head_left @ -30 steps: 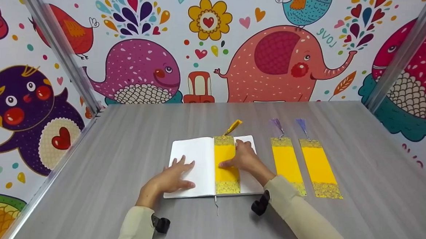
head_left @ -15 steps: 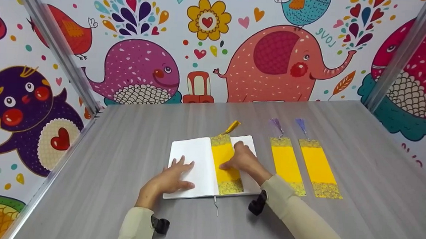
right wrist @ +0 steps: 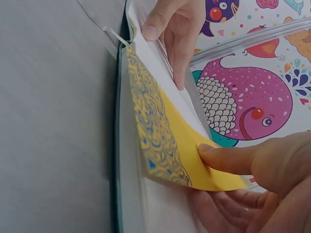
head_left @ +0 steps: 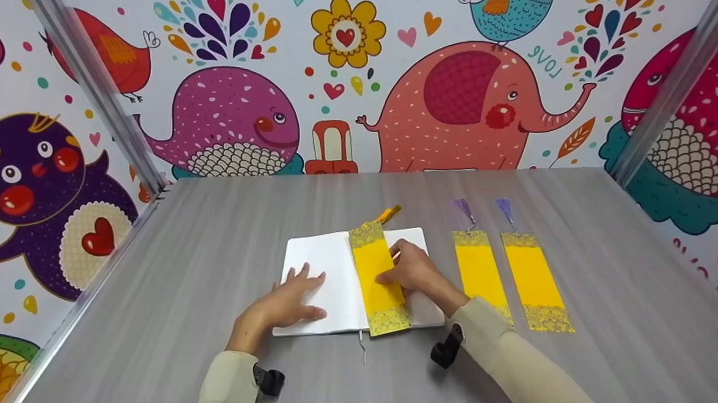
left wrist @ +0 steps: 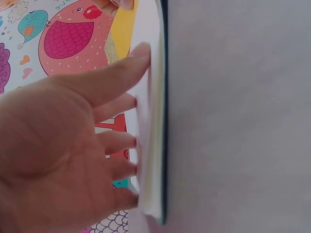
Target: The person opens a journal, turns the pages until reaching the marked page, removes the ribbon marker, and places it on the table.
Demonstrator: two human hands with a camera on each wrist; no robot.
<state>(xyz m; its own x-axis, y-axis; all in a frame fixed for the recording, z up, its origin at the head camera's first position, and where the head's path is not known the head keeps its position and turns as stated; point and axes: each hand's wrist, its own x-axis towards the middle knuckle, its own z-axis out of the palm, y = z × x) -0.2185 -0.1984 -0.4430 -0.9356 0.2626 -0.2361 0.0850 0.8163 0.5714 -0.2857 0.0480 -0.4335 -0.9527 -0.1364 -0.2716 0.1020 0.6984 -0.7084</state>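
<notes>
An open notebook (head_left: 325,255) with blank white pages lies on the table. My left hand (head_left: 286,296) rests on its left page with fingers spread; in the left wrist view the fingertips press the paper. My right hand (head_left: 417,269) pinches a yellow bookmark (head_left: 374,264) by its right edge, thumb on top and fingers beneath, as the right wrist view shows. The bookmark has patterned ends and a yellow tassel (head_left: 389,213). It slants over the right page, and its near patterned end (right wrist: 155,121) is bent up from the paper.
Two more yellow bookmarks, one with a purple tassel (head_left: 478,263) and one with a blue tassel (head_left: 536,278), lie right of the notebook on the grey table (head_left: 223,219). A thin ribbon (head_left: 362,346) hangs from the notebook's near edge. Printed panels (head_left: 339,102) stand behind.
The right hand has taken hold of the bookmark's edge and lifted it off the page. The bookmark has turned from nearly straight along the fold to a slant. The left hand stays put.
</notes>
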